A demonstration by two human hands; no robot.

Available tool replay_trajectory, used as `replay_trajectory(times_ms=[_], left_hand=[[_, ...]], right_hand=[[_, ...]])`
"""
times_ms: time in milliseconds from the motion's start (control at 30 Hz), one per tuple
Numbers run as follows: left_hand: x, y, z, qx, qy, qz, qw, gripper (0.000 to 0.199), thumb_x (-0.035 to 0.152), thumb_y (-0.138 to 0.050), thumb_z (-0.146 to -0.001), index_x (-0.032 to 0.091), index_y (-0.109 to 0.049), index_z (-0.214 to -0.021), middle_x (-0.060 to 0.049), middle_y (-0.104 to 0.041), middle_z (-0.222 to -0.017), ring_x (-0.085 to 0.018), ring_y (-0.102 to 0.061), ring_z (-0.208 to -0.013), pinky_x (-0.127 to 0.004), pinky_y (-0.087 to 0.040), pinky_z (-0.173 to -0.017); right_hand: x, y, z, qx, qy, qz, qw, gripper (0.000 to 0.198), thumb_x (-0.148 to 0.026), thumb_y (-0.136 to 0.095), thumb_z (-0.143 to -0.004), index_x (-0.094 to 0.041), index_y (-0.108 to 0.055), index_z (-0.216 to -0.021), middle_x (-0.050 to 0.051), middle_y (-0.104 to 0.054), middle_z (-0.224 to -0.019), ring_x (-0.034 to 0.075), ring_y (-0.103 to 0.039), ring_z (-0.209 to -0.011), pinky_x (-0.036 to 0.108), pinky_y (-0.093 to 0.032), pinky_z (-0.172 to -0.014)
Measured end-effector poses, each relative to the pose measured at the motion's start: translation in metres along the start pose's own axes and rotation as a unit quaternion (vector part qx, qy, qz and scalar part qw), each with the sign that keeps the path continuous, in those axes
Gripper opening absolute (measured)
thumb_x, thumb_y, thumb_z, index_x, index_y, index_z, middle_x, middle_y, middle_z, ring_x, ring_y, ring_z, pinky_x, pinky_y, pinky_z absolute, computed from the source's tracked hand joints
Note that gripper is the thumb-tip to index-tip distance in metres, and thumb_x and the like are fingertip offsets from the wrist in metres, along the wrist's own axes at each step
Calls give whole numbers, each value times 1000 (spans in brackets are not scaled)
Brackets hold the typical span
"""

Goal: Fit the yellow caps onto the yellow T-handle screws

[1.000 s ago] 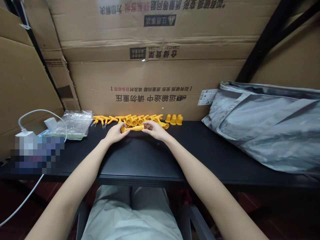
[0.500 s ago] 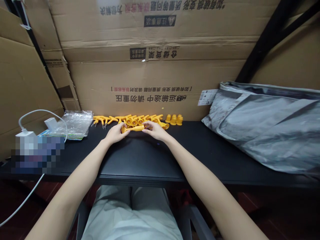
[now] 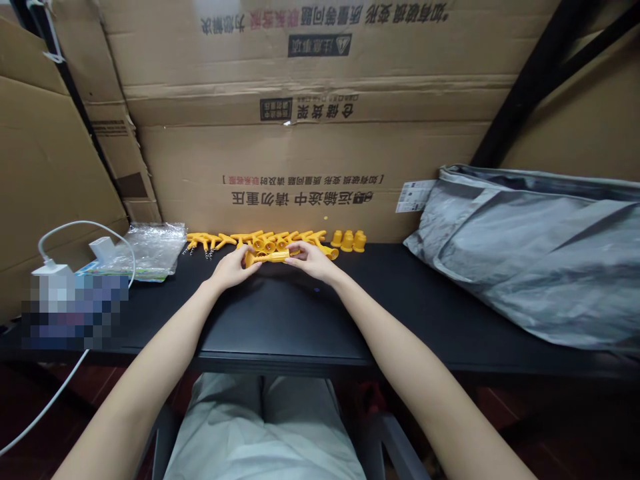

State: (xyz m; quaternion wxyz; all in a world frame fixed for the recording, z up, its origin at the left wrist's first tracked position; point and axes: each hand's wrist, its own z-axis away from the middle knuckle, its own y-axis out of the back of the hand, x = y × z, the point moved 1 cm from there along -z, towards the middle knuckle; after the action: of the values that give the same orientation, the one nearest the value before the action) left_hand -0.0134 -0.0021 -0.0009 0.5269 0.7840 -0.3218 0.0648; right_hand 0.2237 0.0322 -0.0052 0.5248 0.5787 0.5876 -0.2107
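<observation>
Between my two hands lies a yellow plastic corkscrew (image 3: 274, 257), held level just above the black table. The fingers of my left hand (image 3: 230, 268) are closed around its wider handle end. My right hand (image 3: 314, 263) pinches the other end, a ribbed cylindrical part. No metal spiral shows on this piece. Behind the hands runs a row of yellow corkscrew handles (image 3: 203, 239), some with bare metal spirals pointing toward me, others with bell-shaped yellow sleeves on. Right of the row stand several loose yellow sleeves (image 3: 359, 241).
A cardboard sheet (image 3: 300, 147) rises behind the black table (image 3: 280, 313). On the left are clear plastic bags (image 3: 153, 247), a white charger (image 3: 54, 283) with its cable, and a blurred-out item. A large grey bag (image 3: 530, 260) takes up the right side.
Both hands keep their grip on the corkscrew and have barely moved. The whole view has shifted very slightly; the objects on the table stay where they were.
</observation>
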Motion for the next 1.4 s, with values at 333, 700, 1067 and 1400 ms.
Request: replay_trajectory(times_ms=[333, 700, 1067, 1400], left_hand=[[-14, -9, -3, 26, -47, 32, 998, 65, 41, -54, -83, 22, -30, -140, -14, -39, -144, -27, -38, -132, -46, -34, -107], [-19, -15, -6, 21, -61, 3, 998, 32, 30, -56, -80, 19, -60, -109, -11, -54, -126, -23, -49, -121, -41, -39, -106], [-15, -12, -5, -26, -59, 3, 998, 23, 30, -52, -81, 17, -65, -95, -9, -63, -104, -22, -59, -102, -39, -44, -97], [-12, -11, -4, -42, -56, -11, 998, 24, 29, -51, -81, 16, -66, -94, -10, -65, -101, -21, -60, -96, -38, -46, -92]], right_hand=[[-5, 17, -8, 251, 100, 65, 961, 36, -33, -61, -80, -22, -50, -112, 10, -54, -117, 20, -60, -98, 37, -51, -90], [-3, 8, -33, 134, 168, 404, 889, 43, -6, -39, -84, -24, -58, -118, 9, -53, -130, 26, -50, -117, 44, -39, -101], [33, 39, -24, 89, 37, 344, 934, 75, -9, -46, -68, -27, -39, -141, 9, -33, -151, 34, -17, -142, 74, -2, -102], [63, 110, 15, 471, -19, 331, 818, 66, -13, -36, -72, -18, -38, -138, 16, -39, -144, 30, -34, -135, 69, -9, -105]])
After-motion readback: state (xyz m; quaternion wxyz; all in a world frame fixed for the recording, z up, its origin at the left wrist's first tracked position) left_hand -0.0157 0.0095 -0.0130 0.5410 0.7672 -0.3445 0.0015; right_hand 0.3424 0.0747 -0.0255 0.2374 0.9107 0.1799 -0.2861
